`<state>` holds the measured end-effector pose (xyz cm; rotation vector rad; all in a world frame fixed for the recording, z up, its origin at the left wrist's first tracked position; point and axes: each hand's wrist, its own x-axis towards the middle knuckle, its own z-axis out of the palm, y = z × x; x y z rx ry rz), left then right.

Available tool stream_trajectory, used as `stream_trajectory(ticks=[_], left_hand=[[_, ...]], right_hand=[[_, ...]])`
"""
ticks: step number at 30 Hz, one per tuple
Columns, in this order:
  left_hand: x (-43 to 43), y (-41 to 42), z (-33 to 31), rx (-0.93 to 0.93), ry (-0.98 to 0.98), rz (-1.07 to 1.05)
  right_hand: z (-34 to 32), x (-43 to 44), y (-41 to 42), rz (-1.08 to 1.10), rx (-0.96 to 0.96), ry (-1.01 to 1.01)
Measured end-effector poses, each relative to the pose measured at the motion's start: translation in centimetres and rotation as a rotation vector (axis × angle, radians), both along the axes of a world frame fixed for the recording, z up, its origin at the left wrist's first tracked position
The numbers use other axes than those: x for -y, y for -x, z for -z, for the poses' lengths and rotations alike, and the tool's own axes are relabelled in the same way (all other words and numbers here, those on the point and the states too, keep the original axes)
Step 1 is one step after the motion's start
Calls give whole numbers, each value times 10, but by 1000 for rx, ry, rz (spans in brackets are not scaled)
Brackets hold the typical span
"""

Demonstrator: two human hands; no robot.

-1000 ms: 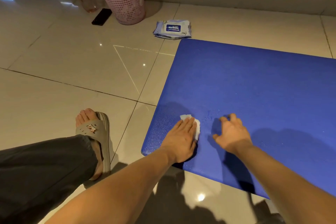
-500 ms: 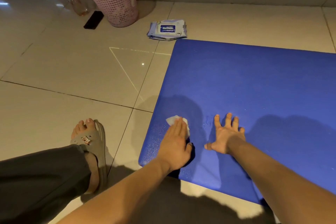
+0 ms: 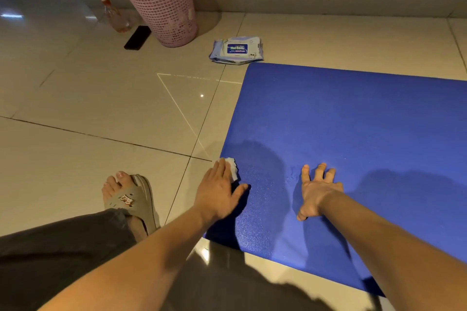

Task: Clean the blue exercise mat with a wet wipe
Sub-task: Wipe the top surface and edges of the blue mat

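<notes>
Left hand [image 3: 219,190], fingers straight, presses the crumpled white wet wipe [image 3: 233,167] flat at the blue foam exercise mat's [image 3: 353,129] left edge. Right hand [image 3: 319,189], fingers splayed, braces nearby; unwiped mat stretches rightward.

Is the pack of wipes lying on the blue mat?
No, the pack of wipes lies on the floor tiles, just off the far left corner of the blue mat.

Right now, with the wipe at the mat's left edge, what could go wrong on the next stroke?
1. The wet wipe sits at the blue mat's left edge; a further leftward stroke could drag it onto the floor and pick up dirt.
2. The left hand presses it with flat fingers, no grip, so it may slip out.
3. That floor looks glossy; the mat might slide if the right hand lifts.
</notes>
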<state>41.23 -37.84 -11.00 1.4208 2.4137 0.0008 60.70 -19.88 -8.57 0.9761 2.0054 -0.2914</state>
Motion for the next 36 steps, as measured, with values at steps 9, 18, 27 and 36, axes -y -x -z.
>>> stream_trajectory(ticks=[9, 18, 27, 36], left_hand=[[-32, -58, 7, 32, 1, 494], [-35, 20, 3, 38, -1, -84], [-56, -61, 3, 83, -8, 355], [-60, 24, 2, -46, 81, 28]], right_hand=[[1, -1, 1, 13, 7, 0], [1, 0, 4, 19, -8, 20], [-1, 0, 5, 30, -8, 25], [-5, 1, 3, 33, -40, 42]])
